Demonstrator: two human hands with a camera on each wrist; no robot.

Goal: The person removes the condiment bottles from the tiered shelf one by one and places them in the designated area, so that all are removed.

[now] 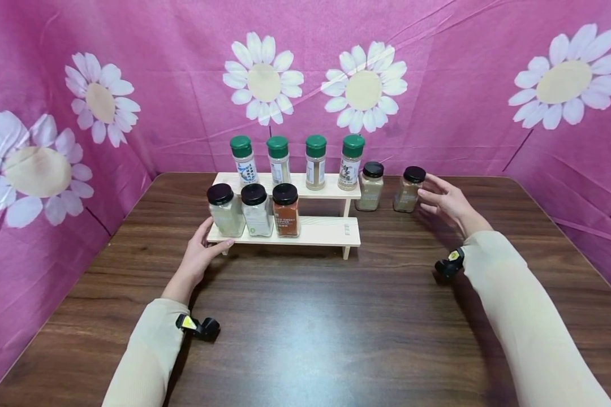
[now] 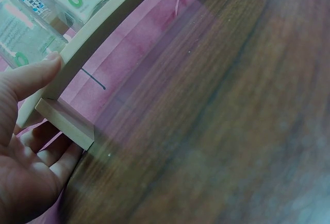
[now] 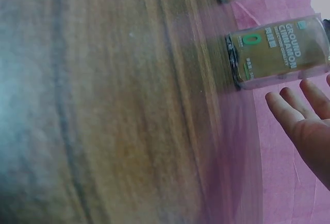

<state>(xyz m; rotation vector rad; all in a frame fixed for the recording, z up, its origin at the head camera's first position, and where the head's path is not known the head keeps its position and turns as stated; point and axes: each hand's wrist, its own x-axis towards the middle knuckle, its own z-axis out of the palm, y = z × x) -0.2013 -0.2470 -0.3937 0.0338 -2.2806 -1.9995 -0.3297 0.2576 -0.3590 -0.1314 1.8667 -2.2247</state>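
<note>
My left hand (image 1: pixel 199 255) holds the left end of a two-tier wooden spice rack (image 1: pixel 326 230). In the left wrist view its thumb lies on the lower shelf's edge and its fingers curl by the rack's leg (image 2: pixel 67 123). A pale spice jar (image 1: pixel 229 217), a whitish jar (image 1: pixel 257 217) and a red pepper jar (image 1: pixel 287 219) stand on the lower shelf, all black-capped. My right hand (image 1: pixel 450 204) is beside a ground cinnamon jar (image 1: pixel 406 195) upright on the table. In the right wrist view its fingers (image 3: pixel 286 112) are extended, just short of the jar.
Several green-capped shaker bottles (image 1: pixel 315 164) line the upper shelf. Another black-capped jar (image 1: pixel 370 189) stands on the table between the rack and the cinnamon jar. Dark wood-grain table (image 1: pixel 305 328) spreads in front. A pink flowered cloth (image 1: pixel 183 102) hangs behind and at the sides.
</note>
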